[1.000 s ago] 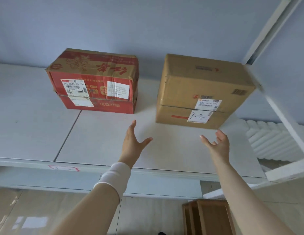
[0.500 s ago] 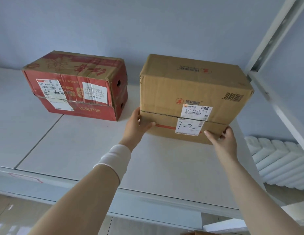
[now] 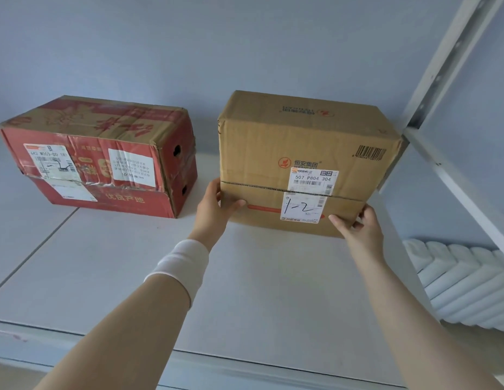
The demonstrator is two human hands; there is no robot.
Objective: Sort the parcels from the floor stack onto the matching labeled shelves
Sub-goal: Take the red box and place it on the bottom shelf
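Observation:
A brown cardboard parcel (image 3: pixel 276 142) with a white label marked "1-2" stands on the white shelf (image 3: pixel 245 291), toward its back right. My left hand (image 3: pixel 214 209) grips the parcel's lower left corner, thumb across the front face. At the lower right corner my right hand (image 3: pixel 357 226) holds the parcel, thumb on the front and fingers curled round the side. A red and brown parcel (image 3: pixel 104 153) with white labels sits on the same shelf to the left, a small gap between the two boxes.
A white metal upright and slanted brace (image 3: pixel 448 80) of the rack rise at the right. White ribbed padding (image 3: pixel 464 282) lies low right beyond the shelf edge. A blue wall stands behind the boxes. A seam runs across the shelf at left.
A second ago both hands were open and clear of the brown parcel. They reached in and took hold of its lower corners. The view has moved closer to the shelf.

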